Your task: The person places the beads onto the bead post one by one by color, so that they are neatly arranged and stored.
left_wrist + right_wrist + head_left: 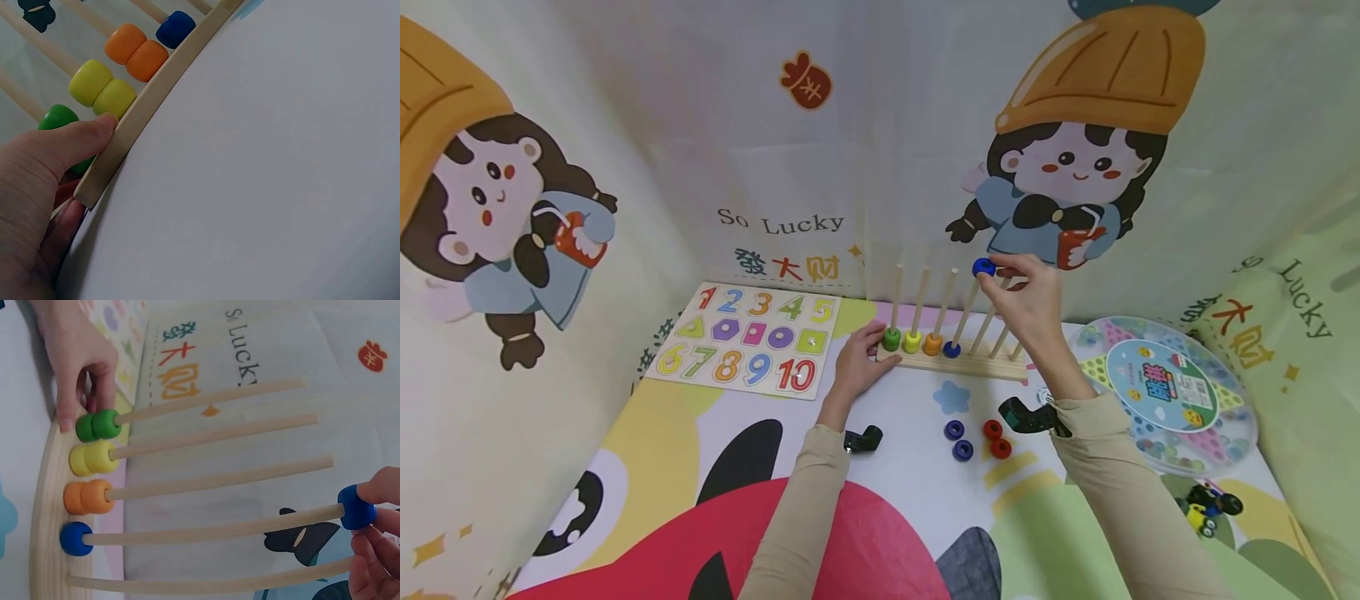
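A wooden peg stacker (917,361) with a row of upright pegs stands near the back wall. My left hand (859,362) grips the left end of its base, thumb on top beside the green beads (98,425). Two yellow beads (100,87), two orange beads (137,53) and one blue bead (76,539) sit low on the following pegs. Between thumb and fingertips, my right hand (1032,302) pinches another blue bead (357,507) right at the top of the fourth peg (219,530), above the seated blue one. The pegs farther right carry no beads.
Two dark blue beads (954,430) and two red beads (992,429) lie in front of the stacker. To the left is a number puzzle board (745,340); to the right, a round game board (1236,433). A small toy (1206,508) sits near the right edge.
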A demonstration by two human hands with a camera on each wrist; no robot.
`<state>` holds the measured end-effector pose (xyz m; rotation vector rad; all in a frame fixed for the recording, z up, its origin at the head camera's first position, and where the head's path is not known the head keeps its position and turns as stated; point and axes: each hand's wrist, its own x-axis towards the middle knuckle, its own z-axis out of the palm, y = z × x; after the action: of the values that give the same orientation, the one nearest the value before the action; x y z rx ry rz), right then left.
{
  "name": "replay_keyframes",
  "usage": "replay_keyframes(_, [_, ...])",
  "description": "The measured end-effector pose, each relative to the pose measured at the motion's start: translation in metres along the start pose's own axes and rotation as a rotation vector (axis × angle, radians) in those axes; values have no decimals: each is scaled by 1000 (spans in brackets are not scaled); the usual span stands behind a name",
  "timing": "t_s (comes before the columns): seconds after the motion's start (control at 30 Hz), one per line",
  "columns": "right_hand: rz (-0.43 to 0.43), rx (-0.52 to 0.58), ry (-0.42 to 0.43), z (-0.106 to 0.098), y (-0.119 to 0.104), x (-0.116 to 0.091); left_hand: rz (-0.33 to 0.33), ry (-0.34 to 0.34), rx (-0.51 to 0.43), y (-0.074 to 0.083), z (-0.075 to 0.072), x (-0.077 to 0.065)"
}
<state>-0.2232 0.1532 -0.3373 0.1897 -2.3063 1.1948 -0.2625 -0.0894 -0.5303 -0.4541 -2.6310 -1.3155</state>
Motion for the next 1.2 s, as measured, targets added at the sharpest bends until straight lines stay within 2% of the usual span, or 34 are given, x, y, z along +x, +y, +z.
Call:
replay_keyframes(0.17, [-12,-7,-4,-4,0,-1,4,3,6,0,2,0])
replay_keyframes(0.33, [-76,39,-10,-9,2,-7,1,1,3,0,3,0])
replay_keyframes(0.47, [-117,70,-48,-13,7,-19,-9,-6,0,-1,2,1])
replay_keyframes(0.73, [-27,72,-166,-12,35,-56,-29,-14,-22,0,0,2])
replay_keyframes(1.0, [16,81,-338,2,69,-104,-22,-5,-22,-1,1,3])
replay_keyframes(1.2, [-35,66,-551,9,85,-133,-32,-10,-37,-2,1,1])
